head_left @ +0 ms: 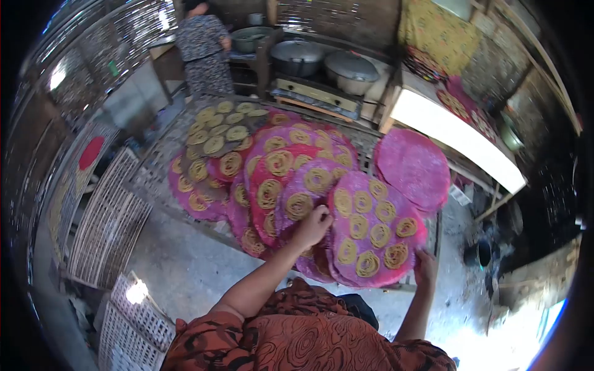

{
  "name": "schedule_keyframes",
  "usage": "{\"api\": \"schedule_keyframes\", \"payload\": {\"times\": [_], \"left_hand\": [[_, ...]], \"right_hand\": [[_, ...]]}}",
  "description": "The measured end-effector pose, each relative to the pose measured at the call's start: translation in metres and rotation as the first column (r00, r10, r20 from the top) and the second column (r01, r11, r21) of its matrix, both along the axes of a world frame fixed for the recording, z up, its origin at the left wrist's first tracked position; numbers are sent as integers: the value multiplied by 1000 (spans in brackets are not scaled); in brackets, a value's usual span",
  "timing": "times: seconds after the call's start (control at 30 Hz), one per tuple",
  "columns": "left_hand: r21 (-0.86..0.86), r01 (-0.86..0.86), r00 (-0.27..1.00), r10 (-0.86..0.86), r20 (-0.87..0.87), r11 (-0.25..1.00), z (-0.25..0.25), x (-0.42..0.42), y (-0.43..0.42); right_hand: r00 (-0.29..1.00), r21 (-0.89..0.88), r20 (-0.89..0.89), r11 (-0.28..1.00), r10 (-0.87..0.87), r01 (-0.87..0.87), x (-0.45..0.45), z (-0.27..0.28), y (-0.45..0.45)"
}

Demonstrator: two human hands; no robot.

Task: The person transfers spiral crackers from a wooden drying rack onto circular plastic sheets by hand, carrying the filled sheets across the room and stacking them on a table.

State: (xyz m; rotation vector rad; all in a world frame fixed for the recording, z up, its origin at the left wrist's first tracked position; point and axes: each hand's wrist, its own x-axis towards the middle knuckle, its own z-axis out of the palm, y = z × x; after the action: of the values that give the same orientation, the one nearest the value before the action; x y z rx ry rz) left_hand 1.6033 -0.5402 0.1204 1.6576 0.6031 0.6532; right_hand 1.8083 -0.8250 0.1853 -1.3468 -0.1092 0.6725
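Round pink sheets bearing yellow coiled rings overlap on a woven bamboo table. My left hand [314,227] is closed at the left edge of the nearest pink sheet [396,191], beside a ring on the sheet behind it. At that nearest sheet's lower right edge is my right hand [425,267], its fingers closed at the rim. Several coiled noodle-like rings [367,263] lie on this sheet. A plain pink stack [411,170] without rings sits behind it to the right.
Another person [204,52] stands at the back left. Large lidded pots [351,72] sit on a stove behind the table [158,176]. Bamboo racks [102,219] lean at the left. A bright white panel [458,136] and a dark bucket [477,253] are at the right.
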Motion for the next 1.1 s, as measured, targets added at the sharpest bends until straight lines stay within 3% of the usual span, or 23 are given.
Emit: {"api": "schedule_keyframes", "payload": {"times": [0.03,0.07,0.1,0.13,0.17,0.23,0.27,0.3,0.37,0.4,0.47,0.5,0.53,0.6,0.63,0.77,0.83,0.87,0.9,0.93,0.97,1.0,1.1], "left_hand": [[-20,-19,996,20,81,1000,9,0,-5],[-34,-45,985,50,163,998,19,0,-6],[-18,-45,983,48,175,999,19,1,-7],[3,-58,981,57,186,998,20,-2,2],[-122,-49,986,67,153,991,67,-26,1],[20,-141,971,134,199,990,108,-61,12],[287,-231,954,158,256,930,98,-75,25],[295,-308,938,236,255,905,99,-100,39],[-27,-197,879,189,438,980,115,-145,53],[-22,-240,868,224,444,971,130,-179,60],[-465,76,844,191,501,882,152,-256,72],[-348,-4,759,230,609,938,135,-279,83],[-336,-26,755,238,611,942,142,-313,91],[-284,-259,799,370,474,923,153,-387,95],[-71,-529,772,514,374,846,150,-417,102],[-81,-652,695,638,332,754,152,-554,119],[-162,-796,516,794,321,583,156,-607,120],[-157,-810,497,804,325,565,151,-633,124],[-248,-818,416,832,367,519,143,-658,131],[-339,-812,332,854,402,475,136,-680,137],[-371,-828,298,890,346,421,135,-702,142],[-368,-834,284,892,351,411,132,-723,149],[-388,-841,210,888,408,377,117,-776,181]], "right_hand": [[996,-11,65,999,53,-52,15,-6,-4],[993,52,105,997,56,-62,2,25,14],[966,68,245,993,77,-97,19,20,14],[954,-22,289,997,78,-75,27,32,17],[942,-46,323,995,94,-83,22,48,34],[927,-4,348,989,142,-151,1,83,75],[917,18,357,980,178,-197,-16,97,100],[907,34,364,970,213,-242,-35,110,124],[879,57,375,939,295,-339,-81,127,174],[863,66,375,919,338,-389,-104,133,197],[829,91,374,873,416,-479,-156,144,241],[810,106,372,847,453,-522,-185,149,263],[786,120,372,814,494,-569,-214,153,287],[727,141,362,737,583,-661,-275,160,332],[692,149,357,693,627,-705,-306,165,354],[503,192,333,465,798,-864,-426,184,438],[479,204,334,434,812,-878,-474,174,484],[492,200,338,449,803,-871,-496,163,511],[466,195,282,426,839,-884,-553,188,511],[366,230,247,313,897,-921,-565,172,539],[367,219,235,319,900,-922,-596,168,557],[369,208,224,326,902,-922,-626,166,572],[223,184,197,188,955,-965,-696,160,624]]}}
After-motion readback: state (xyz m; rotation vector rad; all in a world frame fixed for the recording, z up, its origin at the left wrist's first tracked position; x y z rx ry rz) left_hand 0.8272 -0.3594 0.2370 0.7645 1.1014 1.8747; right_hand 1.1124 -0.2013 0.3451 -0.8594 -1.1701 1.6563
